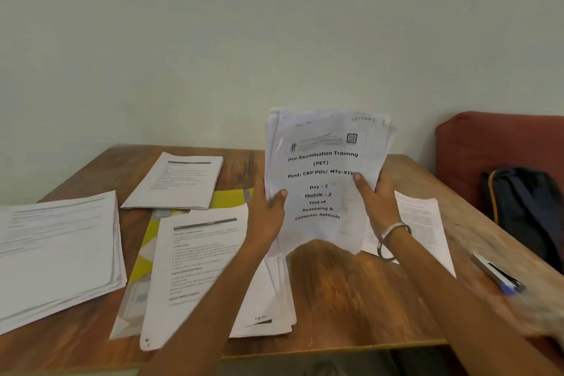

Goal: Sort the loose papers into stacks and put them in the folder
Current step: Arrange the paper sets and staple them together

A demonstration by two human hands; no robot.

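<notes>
- Gripping a bundle of papers (326, 180) upright above the table (351, 284), left hand (268, 210) and right hand (377, 195) pinching its side edges
- Could sag or fan out below the grip, bottom edge curling unsupported
- Reads "Pre Examination Training (PET)", "Day - 2", "Module - 2" between both thumbs
- Left of the grip: yellow folder (232, 197) under sorted stacks

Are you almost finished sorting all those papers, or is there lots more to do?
About halfway. Done: three stacks lie on the table, far left, back and middle. In hand: both hands, left and right, hold up a bundle. Left: the yellow folder lies under papers, with nothing visibly filed yet.
</notes>
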